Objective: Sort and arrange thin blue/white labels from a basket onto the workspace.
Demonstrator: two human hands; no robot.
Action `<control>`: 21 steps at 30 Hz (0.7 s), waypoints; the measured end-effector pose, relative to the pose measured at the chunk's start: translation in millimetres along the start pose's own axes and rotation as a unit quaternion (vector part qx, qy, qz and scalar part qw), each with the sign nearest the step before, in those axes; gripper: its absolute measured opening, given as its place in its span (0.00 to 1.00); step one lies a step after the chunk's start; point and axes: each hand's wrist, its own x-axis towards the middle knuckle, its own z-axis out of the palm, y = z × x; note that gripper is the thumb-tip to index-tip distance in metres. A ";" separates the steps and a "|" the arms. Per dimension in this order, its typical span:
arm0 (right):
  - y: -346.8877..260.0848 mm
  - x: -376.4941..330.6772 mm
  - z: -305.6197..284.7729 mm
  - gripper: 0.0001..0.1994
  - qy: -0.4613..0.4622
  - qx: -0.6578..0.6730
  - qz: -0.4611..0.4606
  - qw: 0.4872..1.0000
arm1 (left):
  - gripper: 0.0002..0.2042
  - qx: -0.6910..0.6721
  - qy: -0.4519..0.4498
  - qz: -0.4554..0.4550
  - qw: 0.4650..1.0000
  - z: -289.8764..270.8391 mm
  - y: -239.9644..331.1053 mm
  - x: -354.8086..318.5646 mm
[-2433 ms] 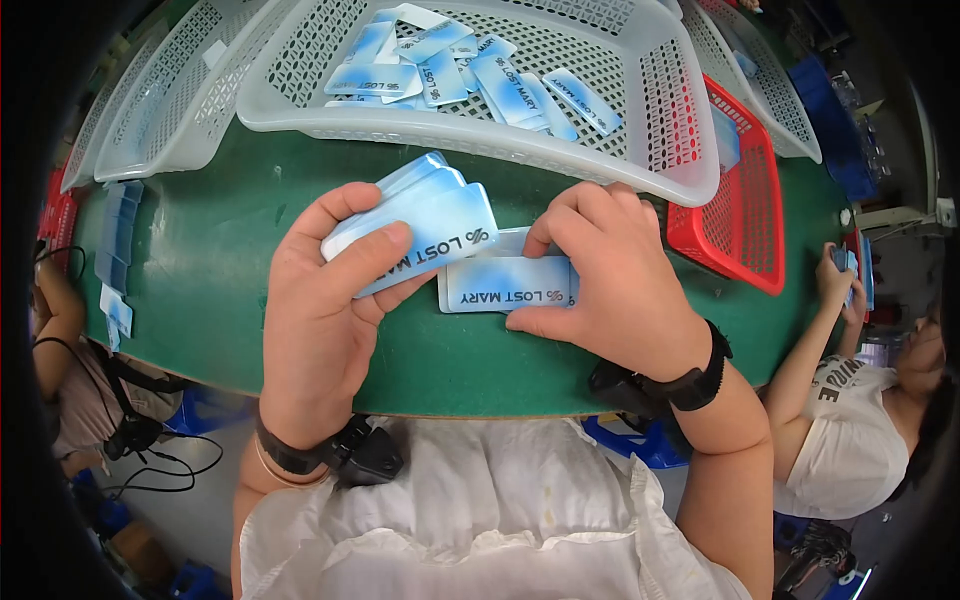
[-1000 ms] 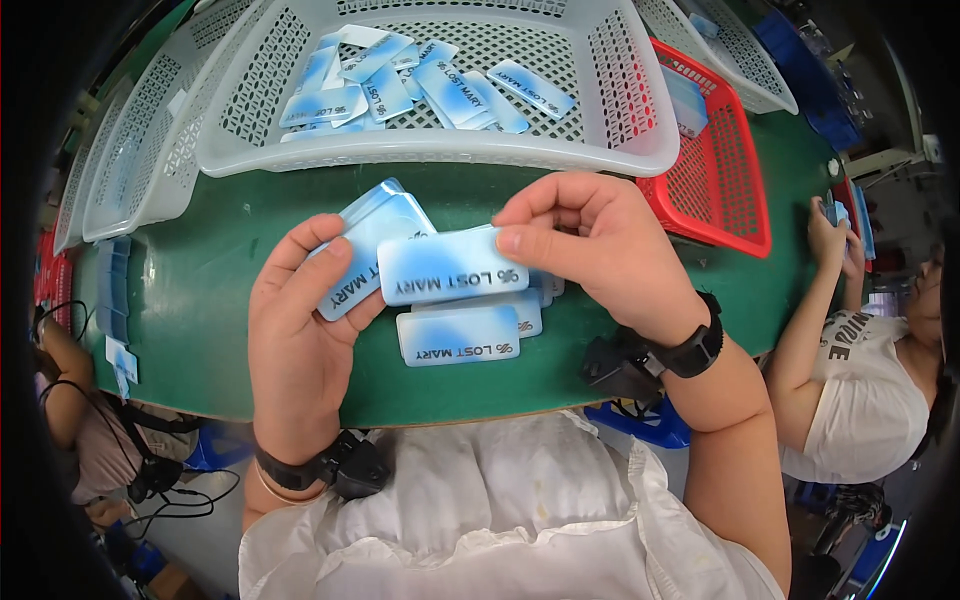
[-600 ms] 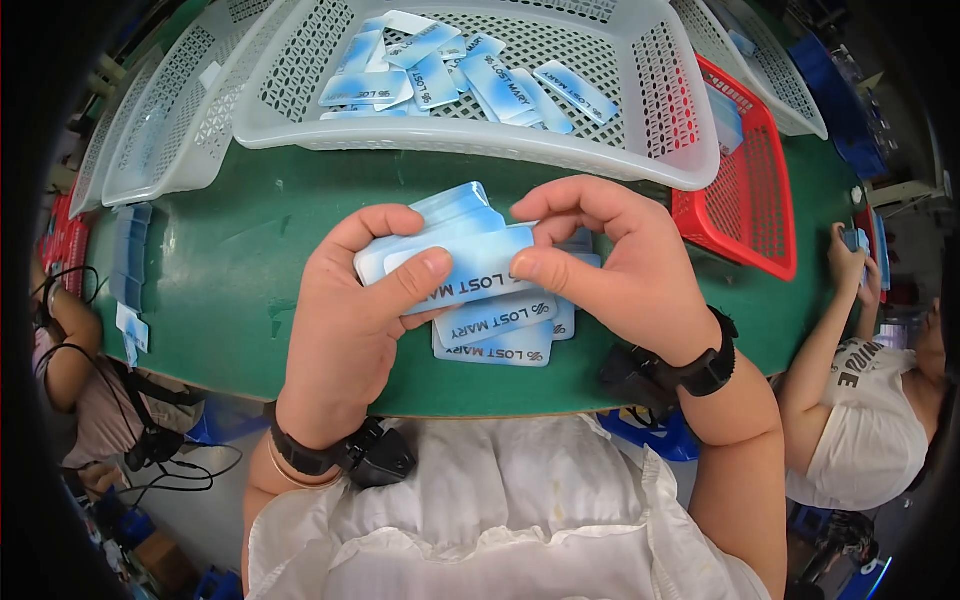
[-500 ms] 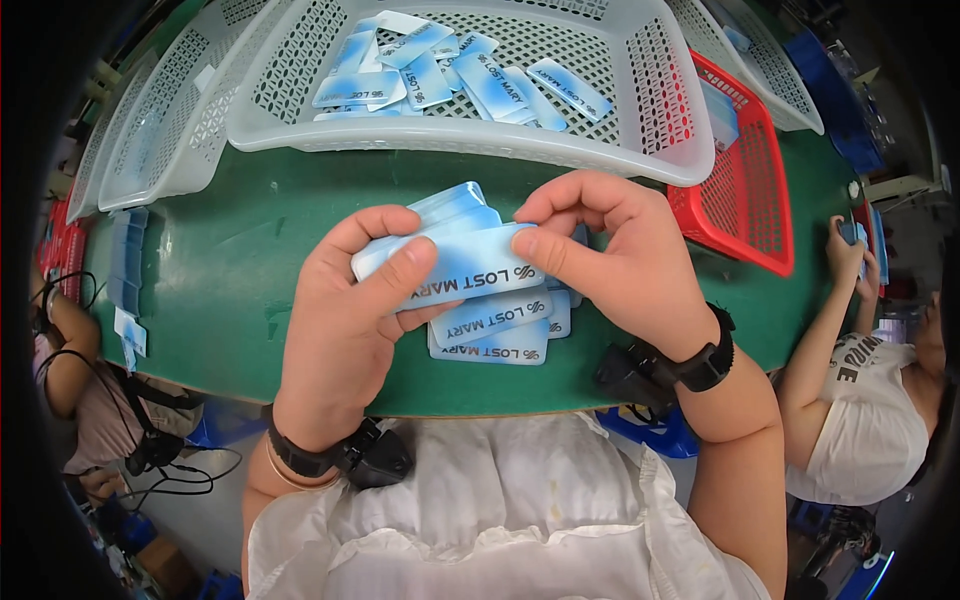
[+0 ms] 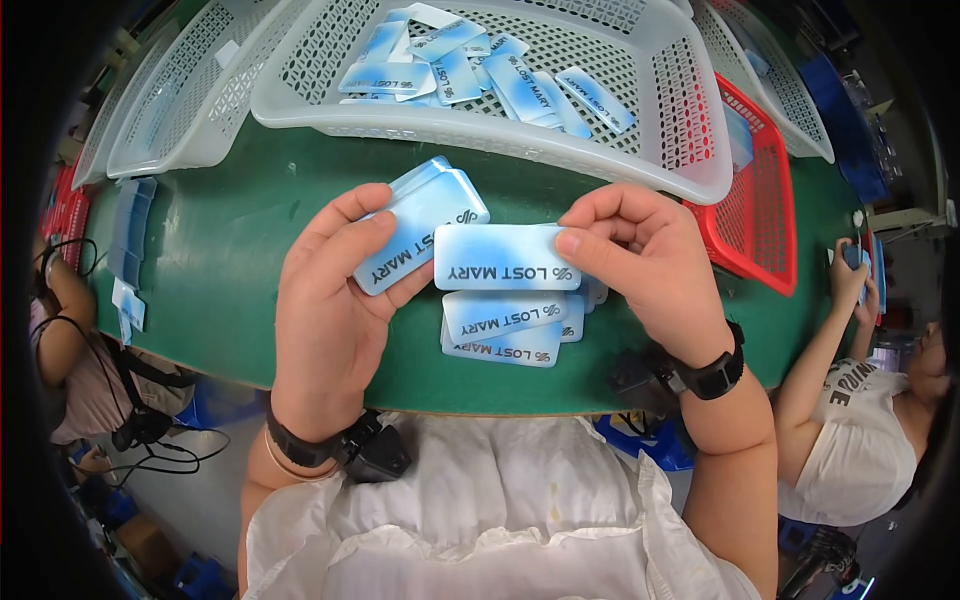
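Above a green surface (image 5: 215,290), the right grip (image 5: 572,232) pinches a pale-blue panel (image 5: 505,256) by its far right corner between thumb and fingers, while the left grip (image 5: 388,210) clasps a fanned stack (image 5: 425,225) of similar panels. The corner hold could let the single panel swivel or drop onto the loose pile (image 5: 508,316) below. The stack's offset, smooth-looking faces could slide apart if the thumb eases. More panels (image 5: 458,78) lie in a white basket (image 5: 480,133) beyond.
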 end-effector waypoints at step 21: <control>1.0 -0.3 12.4 0.25 -0.074 -0.489 -0.251 0.832 | 0.11 -0.002 -0.015 0.011 1.000 2.4 0.2 0.6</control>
